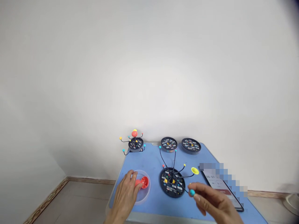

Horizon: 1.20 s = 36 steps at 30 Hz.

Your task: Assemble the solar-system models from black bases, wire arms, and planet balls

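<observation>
My left hand [125, 194] rests in a clear round plastic dish [146, 186], its fingers against a red-orange plastic half-sphere [143, 182]. My right hand [211, 199] pinches a small blue ball [192, 193] between finger and thumb, at what looks like the tip of a black wire arm. That arm belongs to a black round planet-model base [171, 183], which carries several wire arms with small coloured balls. A yellow plastic ring [195, 170] lies just beyond my right fingers.
A finished model with a red ball [135, 143] stands at the blue table's [149, 158] far left corner. Two black discs [168, 143] [191, 145] lie along the back edge. A phone [220, 189] showing a timer, partly pixelated, lies at the right. A white wall rises behind.
</observation>
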Available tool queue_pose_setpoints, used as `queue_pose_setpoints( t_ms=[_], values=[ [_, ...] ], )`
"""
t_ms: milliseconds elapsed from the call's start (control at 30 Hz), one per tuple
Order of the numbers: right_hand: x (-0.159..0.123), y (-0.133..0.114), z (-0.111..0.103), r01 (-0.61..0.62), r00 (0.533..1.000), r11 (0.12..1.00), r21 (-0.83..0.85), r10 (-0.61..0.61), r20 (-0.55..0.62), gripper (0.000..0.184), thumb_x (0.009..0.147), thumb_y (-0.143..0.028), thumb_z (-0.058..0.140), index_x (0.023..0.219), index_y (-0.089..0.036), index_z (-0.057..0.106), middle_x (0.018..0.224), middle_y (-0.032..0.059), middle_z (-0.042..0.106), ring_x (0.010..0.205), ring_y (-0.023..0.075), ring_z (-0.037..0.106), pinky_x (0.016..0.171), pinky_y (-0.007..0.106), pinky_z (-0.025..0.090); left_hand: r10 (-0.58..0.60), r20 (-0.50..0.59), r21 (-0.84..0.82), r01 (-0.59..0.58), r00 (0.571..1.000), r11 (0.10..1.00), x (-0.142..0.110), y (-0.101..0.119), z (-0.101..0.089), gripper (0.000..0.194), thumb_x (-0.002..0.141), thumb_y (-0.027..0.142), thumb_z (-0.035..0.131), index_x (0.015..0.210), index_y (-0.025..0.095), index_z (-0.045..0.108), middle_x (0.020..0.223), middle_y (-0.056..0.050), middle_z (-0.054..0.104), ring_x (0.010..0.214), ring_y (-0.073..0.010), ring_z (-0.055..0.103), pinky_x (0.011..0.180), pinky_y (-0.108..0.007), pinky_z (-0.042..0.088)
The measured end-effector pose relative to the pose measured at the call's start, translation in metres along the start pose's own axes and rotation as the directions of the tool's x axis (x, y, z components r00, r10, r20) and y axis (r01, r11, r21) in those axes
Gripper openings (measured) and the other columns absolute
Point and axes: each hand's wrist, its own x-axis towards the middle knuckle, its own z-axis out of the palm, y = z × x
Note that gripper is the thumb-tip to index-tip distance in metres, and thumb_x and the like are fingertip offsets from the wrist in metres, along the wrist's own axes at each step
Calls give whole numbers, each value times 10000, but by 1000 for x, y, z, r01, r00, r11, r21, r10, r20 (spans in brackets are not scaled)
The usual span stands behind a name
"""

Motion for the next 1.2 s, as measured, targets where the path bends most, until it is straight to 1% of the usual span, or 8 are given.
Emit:
queue_pose_setpoints(
  t_ms=[67, 133, 267, 367, 533, 800, 1000, 1200],
  values=[
    [13, -15, -20, 53, 998, 979, -195, -55, -6, 425, 754, -585, 703, 969, -224, 767, 699, 29, 659, 577, 164, 496, 540, 277, 440, 43, -208, -195, -85, 977, 977, -13, 14, 17, 327, 990, 341, 418, 1135, 212, 681, 1114, -113, 723, 953, -243, 707, 827, -363, 565],
    [30, -26, -29, 91, 995, 947, -309, -76, 62, 393, 776, -565, 670, 925, -212, 759, 688, 23, 640, 568, 154, 463, 518, 268, 404, 106, -373, -398, -263, 922, 879, -27, 38, 45, 324, 990, 409, 437, 1053, 244, 707, 958, -69, 765, 860, -203, 725, 782, -291, 572],
    [65, -27, -27, 91, 986, 901, -424, -20, 168, 291, 762, -448, 643, 830, -181, 739, 669, 10, 620, 600, 151, 464, 555, 268, 388, -14, -285, -697, -197, 958, 689, -37, 96, 105, 512, 999, 517, 322, 1225, 202, 658, 715, -45, 734, 589, -167, 679, 623, -265, 583],
    [81, -21, -21, 66, 975, 882, -466, 43, 220, 254, 711, -383, 611, 789, -167, 720, 583, -22, 551, 547, 129, 397, 533, 267, 354, -133, -167, -808, -59, 977, 586, -27, 126, 129, 585, 985, 563, 302, 1304, 181, 609, 674, -39, 697, 523, -160, 629, 526, -261, 553],
    [91, -14, -19, 56, 959, 900, -432, 72, 274, 261, 660, -363, 591, 778, -153, 692, 563, -28, 516, 554, 129, 393, 527, 266, 332, -235, -108, -882, 16, 966, 471, -4, 141, 137, 645, 953, 595, 346, 1361, 147, 564, 740, -76, 708, 553, -189, 620, 504, -290, 529],
    [93, -12, -10, 75, 942, 904, -422, 74, 327, 229, 654, -314, 553, 739, -150, 689, 539, -42, 483, 538, 119, 381, 531, 266, 337, -306, -131, -897, 19, 943, 441, 11, 149, 144, 626, 916, 610, 415, 1224, 133, 678, 692, -83, 704, 583, -209, 641, 549, -314, 540],
    [89, -17, -4, 84, 932, 894, -440, 85, 353, 219, 662, -276, 517, 720, -162, 695, 528, -26, 557, 522, 127, 445, 527, 261, 370, -268, -105, -914, 13, 958, 405, 18, 149, 140, 661, 909, 653, 386, 1164, 132, 706, 672, -66, 673, 434, -148, 529, 396, -259, 442],
    [91, -10, -6, 83, 933, 896, -437, 85, 351, 189, 671, -305, 550, 707, -170, 676, 528, -23, 580, 533, 134, 466, 535, 263, 382, -261, -95, -926, 11, 961, 378, 21, 152, 140, 689, 900, 703, 347, 966, 142, 741, 654, -36, 608, 388, -95, 420, 331, -208, 345]
  ],
)
